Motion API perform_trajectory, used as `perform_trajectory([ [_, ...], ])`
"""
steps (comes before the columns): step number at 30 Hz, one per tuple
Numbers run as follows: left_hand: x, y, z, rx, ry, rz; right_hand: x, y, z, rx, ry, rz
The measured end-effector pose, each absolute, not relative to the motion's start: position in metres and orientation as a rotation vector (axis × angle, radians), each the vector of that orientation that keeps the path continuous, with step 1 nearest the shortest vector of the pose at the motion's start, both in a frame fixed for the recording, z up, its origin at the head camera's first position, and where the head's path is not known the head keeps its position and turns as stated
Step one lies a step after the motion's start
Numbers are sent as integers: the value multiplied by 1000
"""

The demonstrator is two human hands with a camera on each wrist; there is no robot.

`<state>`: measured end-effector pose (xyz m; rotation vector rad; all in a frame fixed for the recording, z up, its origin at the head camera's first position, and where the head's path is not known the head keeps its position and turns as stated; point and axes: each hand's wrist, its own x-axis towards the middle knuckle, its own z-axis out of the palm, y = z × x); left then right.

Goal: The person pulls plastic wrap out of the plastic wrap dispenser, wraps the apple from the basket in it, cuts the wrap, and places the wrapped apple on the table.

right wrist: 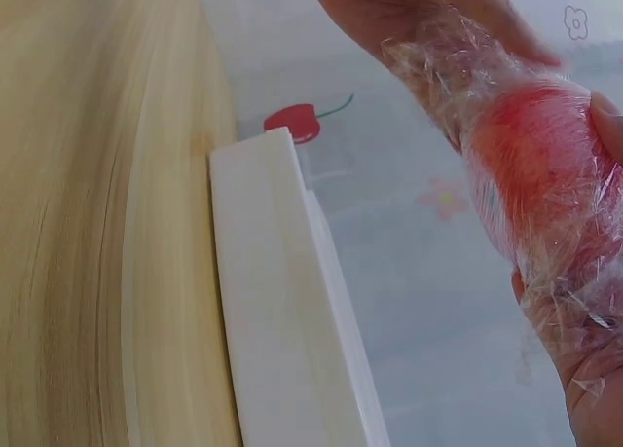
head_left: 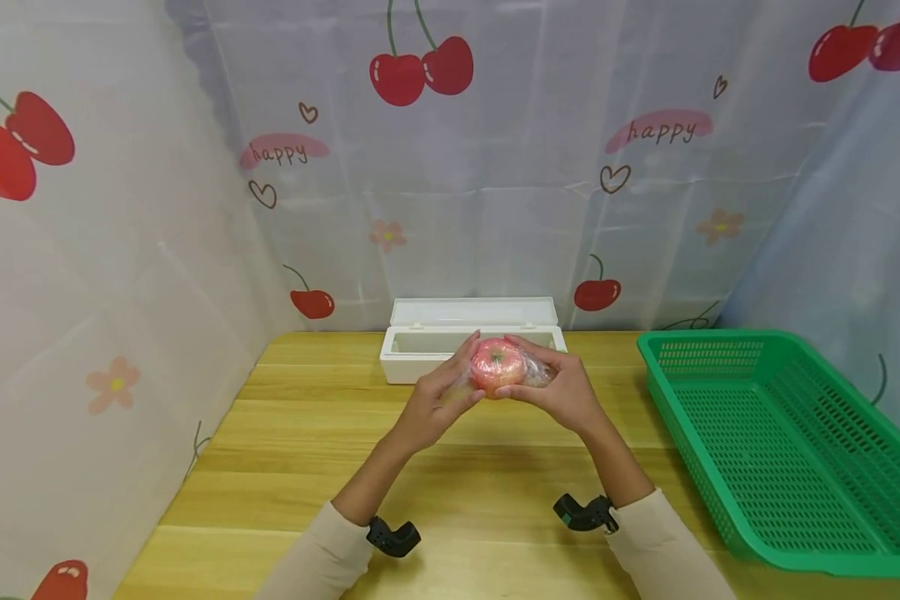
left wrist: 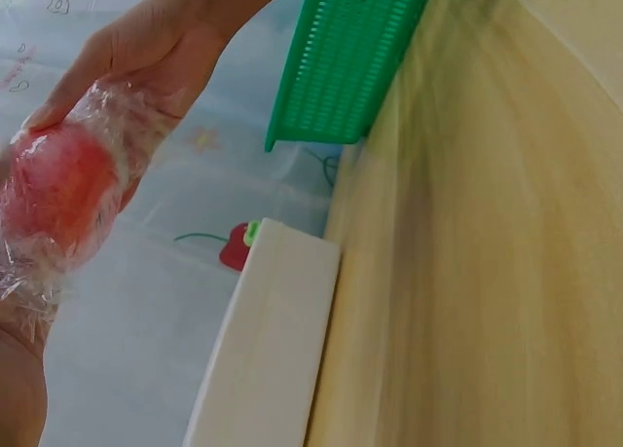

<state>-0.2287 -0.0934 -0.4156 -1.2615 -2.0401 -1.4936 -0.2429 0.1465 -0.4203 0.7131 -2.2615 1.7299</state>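
Note:
A red apple (head_left: 498, 367) is held up between both hands in front of the white box. Clear plastic wrap (head_left: 537, 369) clings over the fruit and bunches out at its two sides, as the wrist views show. My left hand (head_left: 430, 406) grips it from the left, thumb at its lower edge and fingertips near the top. From the other side my right hand (head_left: 566, 392) holds it the same way. In the left wrist view the wrapped apple (left wrist: 63, 189) appears raised beside the box, above table height. The right wrist view shows the loose film (right wrist: 574, 311) gathered against a palm.
Behind the hands stands a long white box (head_left: 408, 369) with its lid (head_left: 474, 312) raised. A green plastic basket (head_left: 708, 467) sits at the right of the wooden table (head_left: 285, 483). Printed curtains (head_left: 495, 192) enclose the back and sides.

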Motion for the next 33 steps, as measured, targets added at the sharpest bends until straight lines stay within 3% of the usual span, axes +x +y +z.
perform_trajectory([
  [10, -255, -108, -433, -1187, -2031, -1851, -238, 141, -416, 749, -2303, 1780],
  [25, -242, -83, -440, -1027, -1966, -1972, -235, 124, -417, 746, -2232, 1753],
  [33, -235, -70, -447, -850, -1911, -1926, -211, 111, -398, 747, -2178, 1695],
])
